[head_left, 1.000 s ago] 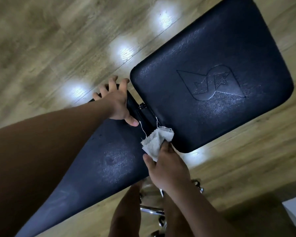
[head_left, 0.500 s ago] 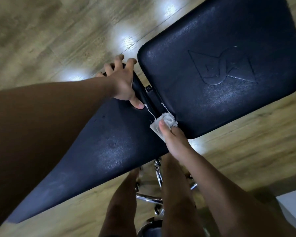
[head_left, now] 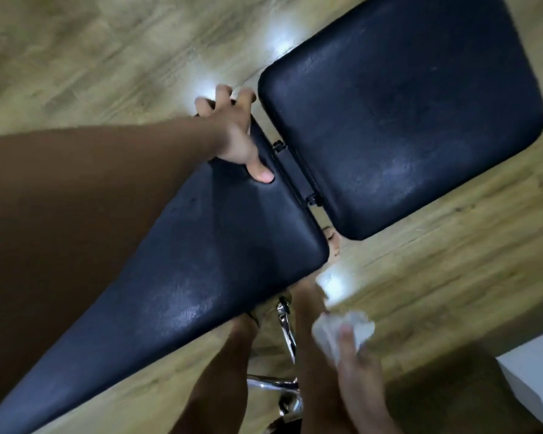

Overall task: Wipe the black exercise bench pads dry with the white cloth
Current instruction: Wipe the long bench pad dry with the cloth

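Note:
Two black bench pads meet at a hinge gap. The long back pad (head_left: 182, 270) runs from lower left to the centre. The squarish seat pad (head_left: 398, 114) lies at upper right. My left hand (head_left: 232, 133) grips the far top corner of the long pad, thumb pressed on its surface beside the hinge bracket (head_left: 295, 170). My right hand (head_left: 358, 371), blurred, is below the pads and off them, over the floor, holding the crumpled white cloth (head_left: 336, 330).
Wooden plank floor (head_left: 107, 51) with bright light reflections surrounds the bench. A chrome frame (head_left: 286, 333) shows under the long pad, between my legs (head_left: 220, 377). A white object (head_left: 533, 383) sits at the lower right edge.
My right hand has pulled the cloth away from the gap between the pads, down and towards me, off the bench. My left hand keeps its grip on the long pad's corner.

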